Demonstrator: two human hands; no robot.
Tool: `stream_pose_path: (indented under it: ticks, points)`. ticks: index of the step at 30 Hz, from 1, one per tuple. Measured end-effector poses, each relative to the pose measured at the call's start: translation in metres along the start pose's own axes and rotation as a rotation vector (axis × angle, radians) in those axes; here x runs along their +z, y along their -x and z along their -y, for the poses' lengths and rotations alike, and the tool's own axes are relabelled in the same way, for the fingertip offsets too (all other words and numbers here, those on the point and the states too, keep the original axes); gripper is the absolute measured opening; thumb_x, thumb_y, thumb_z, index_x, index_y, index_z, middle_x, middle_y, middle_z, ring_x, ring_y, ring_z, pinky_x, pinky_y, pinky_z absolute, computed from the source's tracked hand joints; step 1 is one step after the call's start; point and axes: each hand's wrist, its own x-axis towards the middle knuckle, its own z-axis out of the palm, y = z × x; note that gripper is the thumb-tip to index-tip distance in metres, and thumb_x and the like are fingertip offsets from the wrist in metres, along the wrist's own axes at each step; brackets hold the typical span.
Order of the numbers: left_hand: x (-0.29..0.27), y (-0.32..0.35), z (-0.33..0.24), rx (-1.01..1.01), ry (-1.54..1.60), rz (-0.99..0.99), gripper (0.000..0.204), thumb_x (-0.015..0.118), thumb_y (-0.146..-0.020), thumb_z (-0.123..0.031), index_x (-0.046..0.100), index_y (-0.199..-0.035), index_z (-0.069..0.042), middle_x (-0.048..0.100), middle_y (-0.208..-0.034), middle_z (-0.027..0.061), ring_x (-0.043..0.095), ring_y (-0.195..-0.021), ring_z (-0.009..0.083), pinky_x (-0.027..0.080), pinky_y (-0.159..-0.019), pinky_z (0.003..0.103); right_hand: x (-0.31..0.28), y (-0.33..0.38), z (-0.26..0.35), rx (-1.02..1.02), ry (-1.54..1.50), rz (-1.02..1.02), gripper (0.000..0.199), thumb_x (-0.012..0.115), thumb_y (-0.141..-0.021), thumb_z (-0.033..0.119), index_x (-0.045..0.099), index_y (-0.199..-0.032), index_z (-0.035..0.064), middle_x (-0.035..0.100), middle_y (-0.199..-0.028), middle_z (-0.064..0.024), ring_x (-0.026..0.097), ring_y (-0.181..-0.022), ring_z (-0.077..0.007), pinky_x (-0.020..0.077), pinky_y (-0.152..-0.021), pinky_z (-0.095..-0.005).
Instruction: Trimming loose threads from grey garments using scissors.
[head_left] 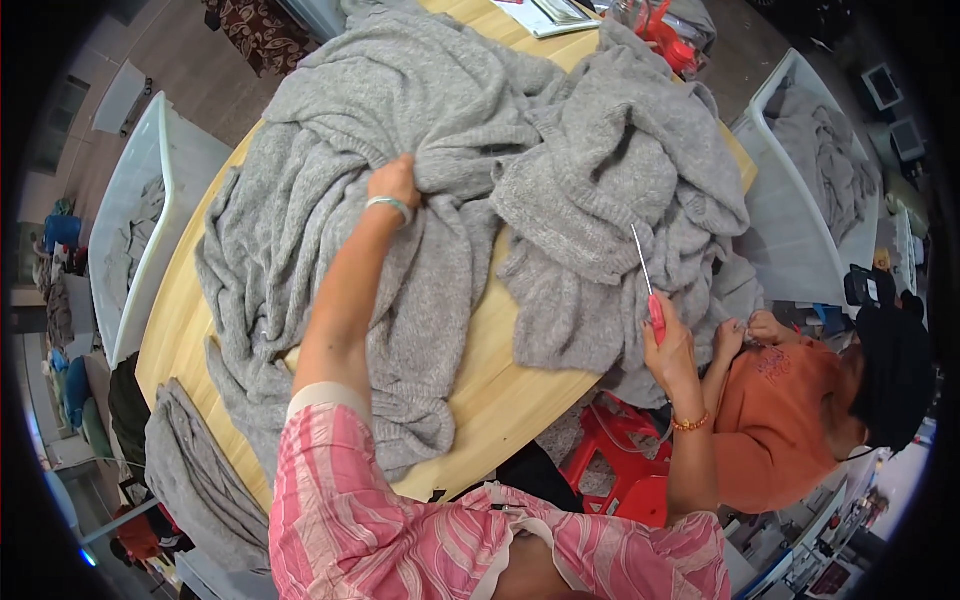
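A pale wooden worktop (490, 400) carries fuzzy grey knitwear (450, 110), crumpled in wide folds with ribbed edges, lying ahead of both hands. The left hand (395, 182) is clenched, grasping a fold (452, 168). The right hand (672, 350), nearer to the right-hand heap (590, 215), grips a red-handled metal tool (654, 305), whose long axis points forward, away from the body.

I see a pale wood table (492, 398) with big heaps of soft gray knit cloth (420, 90) and some white papers (545, 22) on it.
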Motion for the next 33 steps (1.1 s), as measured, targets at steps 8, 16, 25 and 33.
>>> stream_pose_path:
  ticks: [8,16,25,33]
  points:
    - [-0.184,0.121,0.089,0.083,0.326,-0.53,0.038,0.064,-0.071,-0.01,0.059,-0.108,-0.005,0.065,-0.096,0.0183,0.061,-0.096,0.0371,0.048,-0.08,0.041,0.006,0.013,0.036,-0.089,-0.071,-0.035,0.043,0.058,-0.085,0.008,0.047,-0.126,0.0016,0.059,-0.106,-0.0274,0.056,-0.102,-0.0443,0.0464,-0.084,-0.0407]
    - [-0.22,0.382,0.224,-0.096,0.726,-0.698,0.039,0.057,-0.087,-0.014,0.055,-0.119,0.007,0.061,-0.115,0.0135,0.058,-0.104,0.0222,0.047,-0.088,0.034,0.046,0.044,0.11,-0.213,-0.084,0.052,0.043,0.058,-0.085,0.012,0.047,-0.127,0.0067,0.061,-0.099,-0.026,0.057,-0.095,-0.0449,0.0471,-0.079,-0.042]
    - [-0.073,0.638,0.241,-0.463,0.745,0.117,0.108,0.086,-0.059,-0.024,0.023,-0.143,0.001,0.038,-0.141,0.0176,0.035,-0.132,0.0287,0.026,-0.11,0.036,0.134,0.091,0.19,-0.408,-0.01,0.283,0.042,0.059,-0.086,0.014,0.046,-0.125,0.0081,0.061,-0.093,-0.0264,0.057,-0.088,-0.0458,0.0462,-0.074,-0.0465]
    - [-0.135,0.517,0.19,-0.042,0.18,-0.241,0.088,0.08,-0.063,-0.023,0.037,-0.138,-0.007,0.043,-0.134,0.02,0.041,-0.124,0.0355,0.033,-0.104,0.042,0.159,0.133,0.215,-0.405,0.009,0.325,0.042,0.06,-0.085,0.013,0.046,-0.124,0.0085,0.06,-0.087,-0.0268,0.057,-0.084,-0.0466,0.0464,-0.07,-0.0464]
